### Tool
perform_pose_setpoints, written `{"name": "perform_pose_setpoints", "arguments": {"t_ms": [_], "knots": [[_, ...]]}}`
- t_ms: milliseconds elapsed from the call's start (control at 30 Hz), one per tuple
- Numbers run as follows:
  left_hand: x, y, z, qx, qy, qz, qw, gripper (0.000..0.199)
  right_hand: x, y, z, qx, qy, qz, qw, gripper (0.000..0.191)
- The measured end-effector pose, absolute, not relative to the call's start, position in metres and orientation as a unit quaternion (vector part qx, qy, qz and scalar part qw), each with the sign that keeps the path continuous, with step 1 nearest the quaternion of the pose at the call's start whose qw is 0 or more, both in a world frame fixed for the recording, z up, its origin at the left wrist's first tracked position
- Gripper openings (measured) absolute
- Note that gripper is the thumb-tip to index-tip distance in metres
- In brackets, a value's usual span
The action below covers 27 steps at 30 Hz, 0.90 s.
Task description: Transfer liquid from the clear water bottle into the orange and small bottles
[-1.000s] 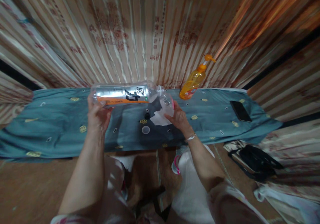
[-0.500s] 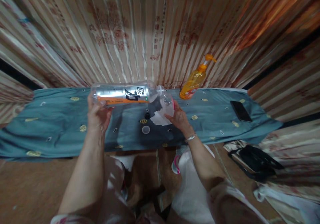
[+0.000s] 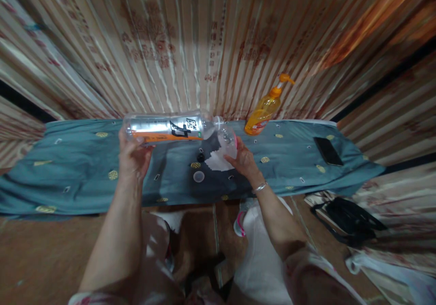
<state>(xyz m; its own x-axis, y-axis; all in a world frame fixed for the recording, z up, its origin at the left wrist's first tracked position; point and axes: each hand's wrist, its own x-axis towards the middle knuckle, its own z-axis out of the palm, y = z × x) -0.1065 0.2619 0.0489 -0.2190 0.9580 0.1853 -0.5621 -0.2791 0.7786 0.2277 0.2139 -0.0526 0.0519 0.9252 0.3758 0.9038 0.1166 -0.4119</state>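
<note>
My left hand [image 3: 133, 157] is closed around the base end of a large clear plastic bottle [image 3: 166, 129], which has a silver and orange label. The bottle lies sideways in the air, its neck toward the right. At its mouth is a small clear plastic container [image 3: 227, 137] with a pink part, held by my right hand [image 3: 245, 160]. Whether the two touch is unclear. Below the container, by my right fingers, shows a white jagged-edged piece [image 3: 220, 160], perhaps paper or a label. On the cloth beneath are a round translucent lid [image 3: 199, 176] and a small black round thing [image 3: 200, 158].
A teal patterned cloth [image 3: 85, 159] covers the long table. An orange pump bottle [image 3: 263, 114] stands at the back, right of my hands. Farther right lies a black phone [image 3: 328, 151]. Pleated curtains [image 3: 190, 46] rise behind; a black bag [image 3: 350, 218] sits low at the right.
</note>
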Motion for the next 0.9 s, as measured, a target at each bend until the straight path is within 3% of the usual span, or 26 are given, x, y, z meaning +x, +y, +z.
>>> {"name": "perform_pose_setpoints", "arguments": {"t_ms": [900], "knots": [[-0.1097, 0.2609, 0.0469, 0.358, 0.296, 0.716, 0.521, 0.041, 0.2273, 0.2135, -0.0511, -0.659, -0.690, 0.032, 0.298, 0.091]]}}
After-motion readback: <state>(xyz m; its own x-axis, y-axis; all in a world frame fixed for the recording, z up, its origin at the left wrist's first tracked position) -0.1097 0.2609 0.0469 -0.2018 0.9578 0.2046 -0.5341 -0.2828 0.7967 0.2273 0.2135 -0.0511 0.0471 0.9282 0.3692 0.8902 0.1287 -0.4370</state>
